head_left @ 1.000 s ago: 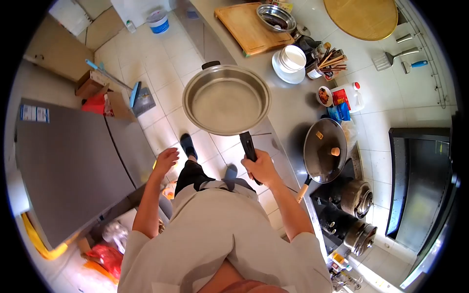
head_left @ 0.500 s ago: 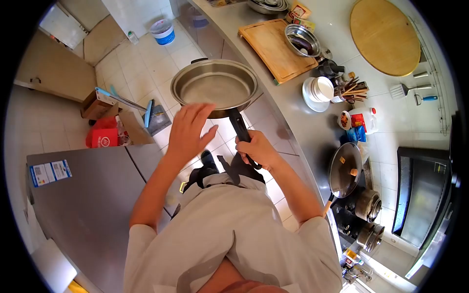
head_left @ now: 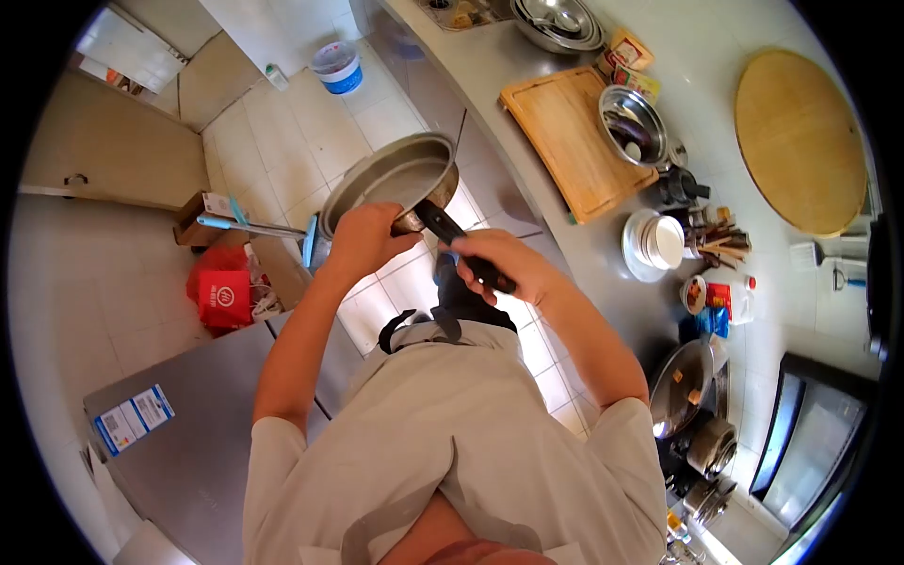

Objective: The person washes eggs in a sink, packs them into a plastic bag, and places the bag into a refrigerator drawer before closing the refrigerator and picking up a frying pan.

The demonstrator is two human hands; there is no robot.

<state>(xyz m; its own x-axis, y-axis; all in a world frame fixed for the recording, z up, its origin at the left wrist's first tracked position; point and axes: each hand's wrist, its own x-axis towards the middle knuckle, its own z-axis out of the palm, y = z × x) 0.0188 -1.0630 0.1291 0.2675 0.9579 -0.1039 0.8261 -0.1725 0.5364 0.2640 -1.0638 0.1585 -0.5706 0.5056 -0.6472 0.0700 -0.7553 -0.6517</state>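
A deep metal pan [head_left: 400,179] with a black handle is held above the tiled floor in front of my body, tilted. My right hand [head_left: 504,264] is wrapped round the black handle. At the near rim of the pan is my left hand [head_left: 369,243], its fingers bent over the edge and partly hidden there. The inside of the pan shows no contents.
On the right, the counter [head_left: 490,66] holds a cutting board [head_left: 570,141], a steel bowl [head_left: 633,125], stacked white bowls [head_left: 662,242] and a lidded wok [head_left: 680,386]. A grey appliance [head_left: 217,443] stands at lower left. A bucket [head_left: 337,68] sits on the floor.
My left hand has come up from my side to the pan's rim. The pan has tilted and shifted slightly left. The view has turned, with the counter items now lower and farther right.
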